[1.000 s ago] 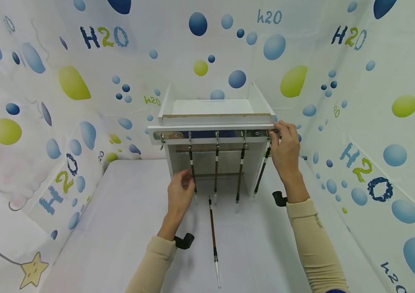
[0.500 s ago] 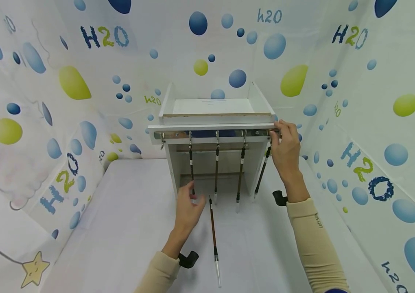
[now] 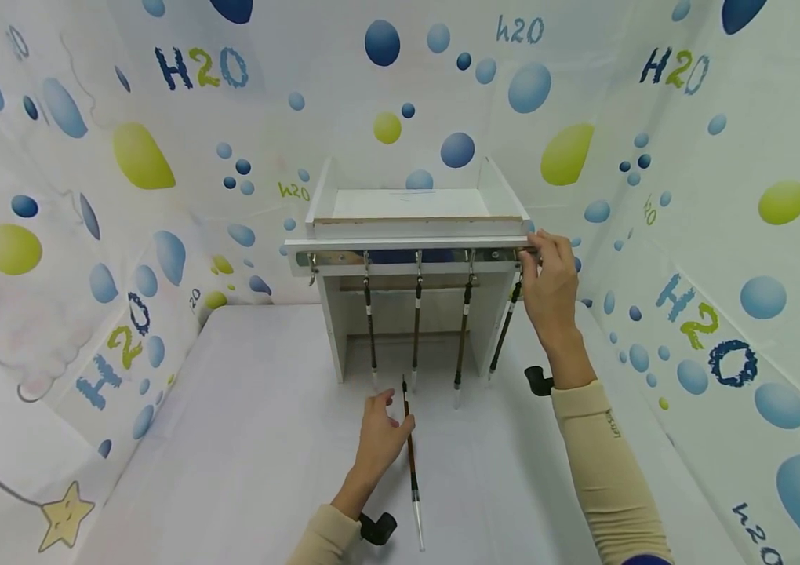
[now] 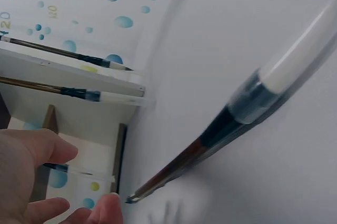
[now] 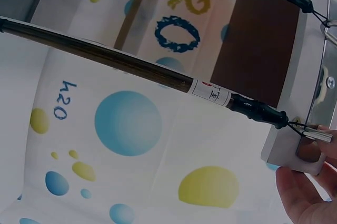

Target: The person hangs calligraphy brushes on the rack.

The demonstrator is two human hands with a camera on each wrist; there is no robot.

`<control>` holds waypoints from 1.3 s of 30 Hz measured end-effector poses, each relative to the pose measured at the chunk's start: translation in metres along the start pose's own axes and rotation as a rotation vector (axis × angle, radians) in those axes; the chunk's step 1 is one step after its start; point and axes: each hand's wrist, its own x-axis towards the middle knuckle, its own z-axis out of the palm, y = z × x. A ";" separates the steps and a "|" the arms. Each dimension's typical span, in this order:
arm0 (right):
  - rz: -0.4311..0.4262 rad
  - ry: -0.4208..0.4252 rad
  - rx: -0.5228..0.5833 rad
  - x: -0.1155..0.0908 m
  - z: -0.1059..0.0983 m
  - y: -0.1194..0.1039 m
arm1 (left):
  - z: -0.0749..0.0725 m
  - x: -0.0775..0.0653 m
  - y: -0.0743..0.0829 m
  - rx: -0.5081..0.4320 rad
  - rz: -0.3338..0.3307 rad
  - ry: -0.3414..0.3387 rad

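A writing brush [image 3: 412,464] with a brown handle and a clear cap lies on the white table. My left hand [image 3: 379,435] hovers over its far part, thumb and fingers apart and loosely bent. In the left wrist view the fingers [image 4: 58,148] hold nothing and the brush [image 4: 179,161] lies apart from them. My right hand [image 3: 551,298] grips the right end of the white shelf's hook board [image 3: 407,245], fingers above and thumb below. Several brushes [image 3: 464,329] hang from the hooks by cords, capped tips down. Beside the right fingers hangs one brush [image 5: 126,61].
The shelf [image 3: 332,329] stands on the table's far part, with an open tray top [image 3: 407,205]. A bare hook [image 3: 312,269] is at the board's left end. Walls [image 3: 710,196] printed with bubbles surround the table. Black wrist cameras [image 3: 377,529] sit on both wrists.
My left hand has moved away from the leftmost hanging brush, down and to the right, to the brush on the table. The right hand stays at the board's end.
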 end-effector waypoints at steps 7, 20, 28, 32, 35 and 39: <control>0.003 -0.003 -0.005 -0.001 0.001 0.001 | 0.014 -0.004 -0.012 0.089 -0.008 -0.024; 0.022 -0.014 -0.005 -0.001 0.000 0.001 | 0.030 -0.007 -0.014 0.155 -0.054 -0.025; 0.012 -0.016 0.001 -0.002 0.001 0.000 | 0.035 -0.006 -0.009 0.220 -0.051 0.008; 0.006 -0.008 0.003 -0.001 0.002 0.001 | 0.037 -0.004 -0.008 0.266 -0.039 0.001; 0.004 -0.005 0.014 -0.001 0.002 0.001 | 0.038 -0.002 -0.007 0.267 -0.041 0.001; 0.011 -0.006 0.016 -0.001 0.001 0.002 | 0.039 -0.002 -0.008 0.282 -0.041 -0.003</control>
